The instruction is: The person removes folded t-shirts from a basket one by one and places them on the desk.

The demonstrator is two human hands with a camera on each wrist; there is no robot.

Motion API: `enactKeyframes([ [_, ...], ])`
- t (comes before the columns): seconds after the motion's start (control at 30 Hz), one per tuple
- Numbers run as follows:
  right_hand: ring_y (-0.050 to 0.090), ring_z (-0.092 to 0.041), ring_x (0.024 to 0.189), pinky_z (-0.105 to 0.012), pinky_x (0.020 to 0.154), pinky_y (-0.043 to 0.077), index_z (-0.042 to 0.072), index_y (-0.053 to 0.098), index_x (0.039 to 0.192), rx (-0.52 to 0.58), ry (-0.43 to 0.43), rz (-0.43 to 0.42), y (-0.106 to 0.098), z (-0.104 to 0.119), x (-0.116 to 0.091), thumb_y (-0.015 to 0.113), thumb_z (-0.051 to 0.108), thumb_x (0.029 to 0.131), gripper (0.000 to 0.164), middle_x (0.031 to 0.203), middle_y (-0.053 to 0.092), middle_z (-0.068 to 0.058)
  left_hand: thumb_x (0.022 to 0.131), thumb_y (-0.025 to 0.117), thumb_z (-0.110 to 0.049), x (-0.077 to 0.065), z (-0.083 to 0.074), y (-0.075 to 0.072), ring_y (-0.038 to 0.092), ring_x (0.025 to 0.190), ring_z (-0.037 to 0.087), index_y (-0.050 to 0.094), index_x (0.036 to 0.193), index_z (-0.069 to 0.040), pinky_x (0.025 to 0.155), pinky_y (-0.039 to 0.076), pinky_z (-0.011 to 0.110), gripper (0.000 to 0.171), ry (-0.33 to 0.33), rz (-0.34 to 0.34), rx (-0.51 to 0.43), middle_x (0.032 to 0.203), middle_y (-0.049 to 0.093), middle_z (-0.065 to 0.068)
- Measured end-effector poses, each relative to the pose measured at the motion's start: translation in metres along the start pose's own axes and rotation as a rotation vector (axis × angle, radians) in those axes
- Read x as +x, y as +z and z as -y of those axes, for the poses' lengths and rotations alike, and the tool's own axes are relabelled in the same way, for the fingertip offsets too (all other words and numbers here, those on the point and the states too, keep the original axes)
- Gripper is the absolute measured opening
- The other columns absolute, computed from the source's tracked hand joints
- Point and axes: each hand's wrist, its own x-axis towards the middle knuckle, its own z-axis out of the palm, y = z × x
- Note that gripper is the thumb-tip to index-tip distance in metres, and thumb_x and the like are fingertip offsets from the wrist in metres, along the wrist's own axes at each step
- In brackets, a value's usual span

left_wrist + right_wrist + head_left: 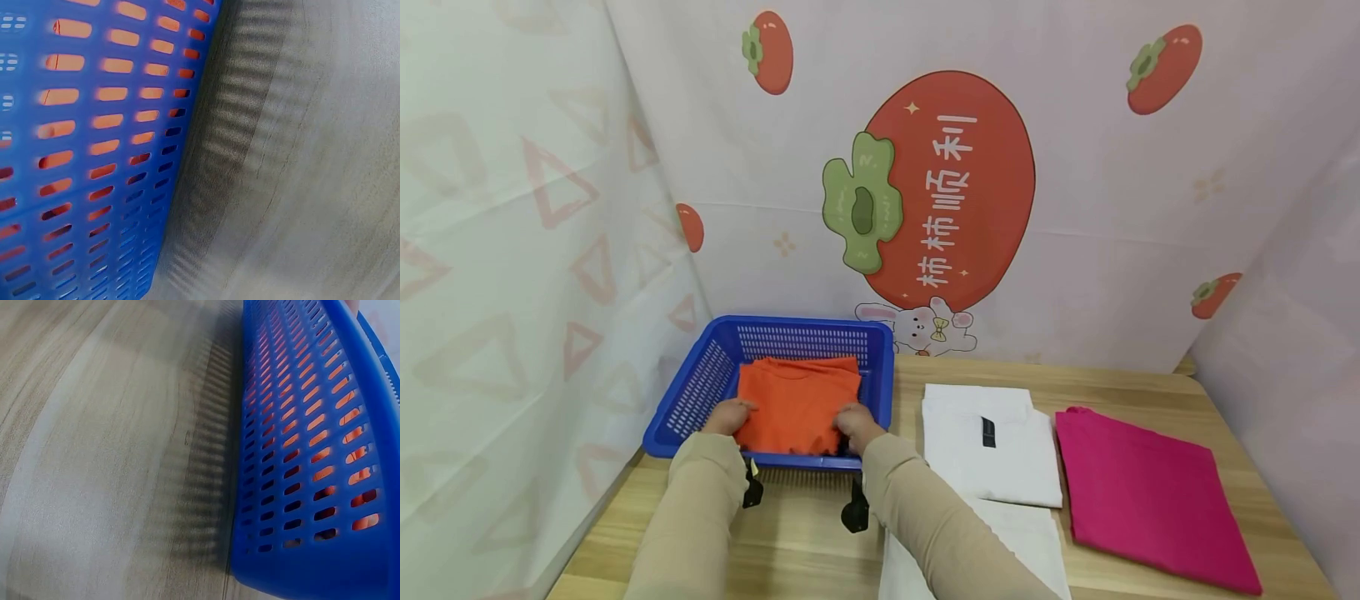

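A folded orange T-shirt [797, 404] lies inside a blue plastic basket [883, 367], its neckline toward the far side. My left hand [728, 415] grips the shirt's left edge, with the other fingers hidden beneath the cloth. On the opposite edge, my right hand [857, 423] holds the shirt near the basket's front right corner. Both forearms reach over the near rim. Orange cloth shows through the slotted basket wall [94, 144] in the left wrist view, and through the slotted side [300, 425] in the right wrist view.
Right of the basket, a folded white shirt [992, 462] with a black neck label lies on the wooden table [805, 533]. Another white cloth [1030, 533] is nearer, partly under the right sleeve. A folded magenta garment [1150, 500] lies farther right. Printed curtains [1090, 250] stand behind.
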Motion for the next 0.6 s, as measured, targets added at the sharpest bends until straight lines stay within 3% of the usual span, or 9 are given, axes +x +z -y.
enactKeyframes([
  [0.07, 0.046, -0.026, 0.067, -0.038, 0.047, 0.044, 0.007, 0.051, 0.081, 0.035, 0.005, -0.004, -0.006, 0.031, -0.045, 0.057, -0.010, 0.065, 0.024, 0.084, 0.045, -0.010, 0.083, 0.032, 0.000, -0.026, -0.021, 0.000, 0.038, 0.108, 0.040, 0.048, 0.118, 0.007, 0.082, 0.039, 0.043, 0.039, 0.037, 0.008, 0.032, 0.125, 0.034, 0.028],
  [0.13, 0.048, -0.027, 0.064, -0.041, 0.045, 0.045, 0.006, 0.048, 0.082, 0.099, 0.031, 0.013, -0.007, 0.043, -0.059, 0.053, -0.013, 0.064, 0.027, 0.084, 0.043, -0.011, 0.084, 0.034, -0.002, -0.034, -0.026, -0.002, 0.035, 0.110, 0.042, 0.047, 0.118, 0.008, 0.085, 0.037, 0.043, 0.038, 0.093, 0.035, 0.066, 0.125, 0.033, 0.030],
  [0.17, 0.048, -0.028, 0.064, -0.043, 0.044, 0.045, 0.007, 0.048, 0.085, 0.129, 0.040, 0.026, -0.006, 0.038, -0.051, 0.053, -0.013, 0.063, 0.030, 0.085, 0.043, -0.012, 0.084, 0.035, -0.004, -0.034, -0.026, -0.002, 0.032, 0.112, 0.042, 0.045, 0.120, 0.008, 0.087, 0.035, 0.044, 0.039, 0.097, 0.050, 0.073, 0.126, 0.031, 0.030],
  [0.23, 0.050, -0.031, 0.067, -0.046, 0.046, 0.045, 0.009, 0.048, 0.097, 0.160, 0.043, 0.040, 0.003, 0.010, -0.007, 0.057, -0.012, 0.063, 0.041, 0.093, 0.042, -0.013, 0.084, 0.036, -0.006, -0.031, -0.025, -0.002, 0.026, 0.116, 0.043, 0.041, 0.123, 0.008, 0.092, 0.028, 0.047, 0.041, 0.101, 0.073, 0.094, 0.129, 0.026, 0.031],
  [0.3, 0.051, -0.032, 0.067, -0.047, 0.044, 0.045, 0.014, 0.049, 0.104, 0.189, 0.039, 0.058, 0.008, -0.010, 0.023, 0.061, -0.010, 0.060, 0.051, 0.099, 0.042, -0.012, 0.084, 0.037, -0.006, -0.032, -0.027, -0.001, 0.023, 0.117, 0.043, 0.039, 0.125, 0.008, 0.093, 0.026, 0.048, 0.043, 0.095, 0.084, 0.080, 0.130, 0.023, 0.031],
  [0.4, 0.052, -0.033, 0.072, -0.050, 0.042, 0.043, 0.022, 0.052, 0.105, 0.198, 0.035, 0.083, 0.011, -0.030, 0.052, 0.067, -0.006, 0.057, 0.058, 0.105, 0.043, -0.010, 0.083, 0.037, -0.005, -0.034, -0.028, 0.000, 0.027, 0.115, 0.042, 0.039, 0.126, 0.005, 0.090, 0.030, 0.047, 0.044, 0.060, 0.069, 0.015, 0.131, 0.022, 0.029],
  [0.5, 0.051, -0.032, 0.078, -0.053, 0.039, 0.040, 0.024, 0.054, 0.102, 0.199, 0.044, 0.087, 0.011, -0.035, 0.059, 0.070, -0.004, 0.054, 0.058, 0.106, 0.044, -0.009, 0.084, 0.037, -0.004, -0.034, -0.028, 0.001, 0.032, 0.113, 0.041, 0.040, 0.126, 0.003, 0.088, 0.033, 0.047, 0.043, 0.033, 0.046, -0.050, 0.132, 0.022, 0.028],
  [0.6, 0.050, -0.032, 0.079, -0.053, 0.040, 0.040, 0.021, 0.054, 0.102, 0.208, 0.051, 0.082, 0.008, -0.028, 0.047, 0.070, -0.004, 0.056, 0.054, 0.103, 0.044, -0.012, 0.085, 0.037, -0.005, -0.032, -0.027, 0.001, 0.032, 0.114, 0.040, 0.043, 0.124, 0.002, 0.089, 0.032, 0.047, 0.041, 0.026, 0.015, -0.083, 0.133, 0.024, 0.026],
])
